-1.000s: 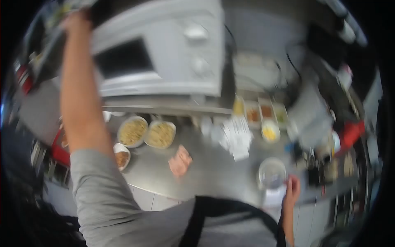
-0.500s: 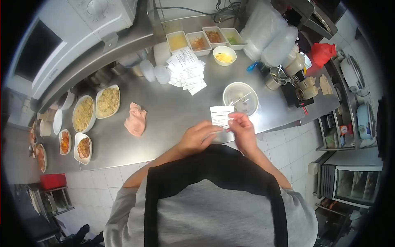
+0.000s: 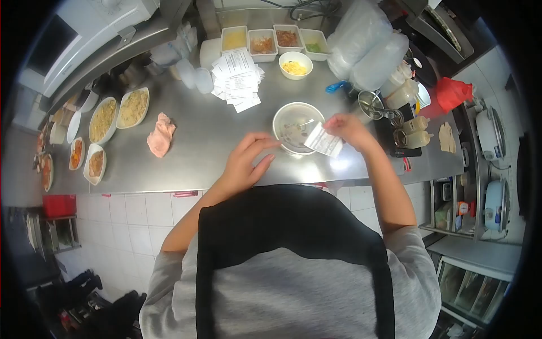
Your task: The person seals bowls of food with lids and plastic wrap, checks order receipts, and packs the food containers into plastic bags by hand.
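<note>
A white printed slip point(image 3: 323, 141) is pinched in my right hand point(image 3: 349, 133) and hangs tilted over the right rim of a round bowl point(image 3: 299, 105). Inside the bowl lie small dark bits I cannot identify and a thin pale strip. My left hand point(image 3: 247, 163) holds nothing, its fingers apart, with the fingertips close to the bowl's left side; whether they touch it I cannot tell. A pile of similar printed slips point(image 3: 236, 79) lies behind, to the left of the bowl.
A crumpled pink cloth point(image 3: 161, 135) lies left on the steel counter point(image 3: 197, 164). Rice dishes point(image 3: 133, 108) stand beyond it. At the back are ingredient trays point(image 3: 262, 44) and a bowl of yellow food point(image 3: 294, 68). Squeeze bottles point(image 3: 418, 139) and a utensil pot point(image 3: 370, 107) stand right.
The slip, earlier in front of my chest near both hands, is now at the bowl in my right hand. My left hand has moved away from it, leftward, with fingers spread. The view has shifted.
</note>
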`<action>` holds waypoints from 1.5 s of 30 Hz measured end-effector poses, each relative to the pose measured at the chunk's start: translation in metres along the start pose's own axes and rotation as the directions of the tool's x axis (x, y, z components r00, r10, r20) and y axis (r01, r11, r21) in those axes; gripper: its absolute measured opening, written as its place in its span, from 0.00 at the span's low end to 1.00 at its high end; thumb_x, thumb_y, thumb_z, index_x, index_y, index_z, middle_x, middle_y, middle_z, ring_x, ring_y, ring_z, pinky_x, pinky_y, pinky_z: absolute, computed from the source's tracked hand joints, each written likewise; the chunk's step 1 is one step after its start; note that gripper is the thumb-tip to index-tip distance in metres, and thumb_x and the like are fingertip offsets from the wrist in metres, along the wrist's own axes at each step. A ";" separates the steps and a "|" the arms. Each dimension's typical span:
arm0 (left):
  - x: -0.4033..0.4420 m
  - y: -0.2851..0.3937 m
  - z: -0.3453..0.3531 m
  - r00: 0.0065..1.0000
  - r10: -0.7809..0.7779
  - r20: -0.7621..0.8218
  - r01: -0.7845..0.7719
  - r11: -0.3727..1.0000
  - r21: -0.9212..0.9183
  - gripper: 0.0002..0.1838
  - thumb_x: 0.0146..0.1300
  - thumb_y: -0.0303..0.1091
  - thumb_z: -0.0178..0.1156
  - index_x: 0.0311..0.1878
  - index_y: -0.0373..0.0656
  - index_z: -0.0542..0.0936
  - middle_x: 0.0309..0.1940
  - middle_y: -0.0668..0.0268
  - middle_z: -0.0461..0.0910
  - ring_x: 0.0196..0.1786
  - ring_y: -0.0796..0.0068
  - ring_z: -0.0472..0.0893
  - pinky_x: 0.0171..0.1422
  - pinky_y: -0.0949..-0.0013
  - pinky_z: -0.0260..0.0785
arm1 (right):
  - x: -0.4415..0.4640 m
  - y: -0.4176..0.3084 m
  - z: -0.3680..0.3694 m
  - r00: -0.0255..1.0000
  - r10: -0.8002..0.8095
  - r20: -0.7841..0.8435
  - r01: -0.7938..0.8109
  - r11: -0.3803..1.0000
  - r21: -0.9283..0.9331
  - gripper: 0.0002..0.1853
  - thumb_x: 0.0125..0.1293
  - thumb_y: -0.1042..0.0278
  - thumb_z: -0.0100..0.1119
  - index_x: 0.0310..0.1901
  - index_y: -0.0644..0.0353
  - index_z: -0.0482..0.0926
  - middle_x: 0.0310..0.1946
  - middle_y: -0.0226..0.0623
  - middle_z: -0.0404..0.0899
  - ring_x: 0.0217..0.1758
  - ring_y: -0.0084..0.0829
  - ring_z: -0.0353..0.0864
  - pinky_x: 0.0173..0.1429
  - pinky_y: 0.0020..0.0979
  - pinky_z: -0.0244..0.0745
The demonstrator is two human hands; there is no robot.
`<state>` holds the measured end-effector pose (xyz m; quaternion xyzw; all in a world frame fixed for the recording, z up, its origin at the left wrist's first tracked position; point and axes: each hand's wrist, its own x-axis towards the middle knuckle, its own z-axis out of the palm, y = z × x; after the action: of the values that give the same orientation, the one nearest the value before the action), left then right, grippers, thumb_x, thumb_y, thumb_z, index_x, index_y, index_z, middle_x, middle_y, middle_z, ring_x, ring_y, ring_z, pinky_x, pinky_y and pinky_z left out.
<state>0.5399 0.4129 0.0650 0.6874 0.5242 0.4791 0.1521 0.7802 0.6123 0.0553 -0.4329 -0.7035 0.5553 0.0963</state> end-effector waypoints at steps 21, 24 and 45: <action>-0.270 -0.020 0.116 0.618 -0.715 0.326 0.764 0.645 -0.035 0.16 0.57 0.31 0.59 0.50 0.40 0.77 0.42 0.55 0.79 0.44 0.58 0.79 0.50 0.62 0.71 | -0.095 0.284 0.094 0.905 -0.166 0.392 0.307 0.892 -0.332 0.12 0.64 0.65 0.50 0.45 0.61 0.77 0.44 0.50 0.77 0.49 0.49 0.76 0.54 0.41 0.70; -0.237 -0.016 0.107 0.483 -0.806 0.342 0.822 0.552 0.140 0.18 0.57 0.32 0.61 0.51 0.41 0.77 0.44 0.54 0.78 0.44 0.59 0.79 0.50 0.63 0.71 | -0.051 0.311 0.137 0.947 -0.228 0.225 0.309 0.835 -0.455 0.17 0.65 0.61 0.49 0.50 0.62 0.74 0.49 0.51 0.75 0.56 0.48 0.72 0.59 0.41 0.66; -0.369 -0.009 0.093 0.268 -0.930 0.252 0.930 0.318 0.183 0.22 0.53 0.34 0.67 0.53 0.46 0.75 0.43 0.60 0.78 0.43 0.64 0.80 0.46 0.66 0.74 | 0.015 0.340 0.098 0.994 0.066 0.085 -0.013 0.858 -0.514 0.21 0.67 0.56 0.47 0.54 0.61 0.73 0.54 0.45 0.74 0.58 0.42 0.72 0.61 0.39 0.66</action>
<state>0.6136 0.1240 -0.1721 0.3169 0.7944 0.1845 0.4842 0.8815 0.5579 -0.2801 -0.4289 -0.8208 0.3710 -0.0690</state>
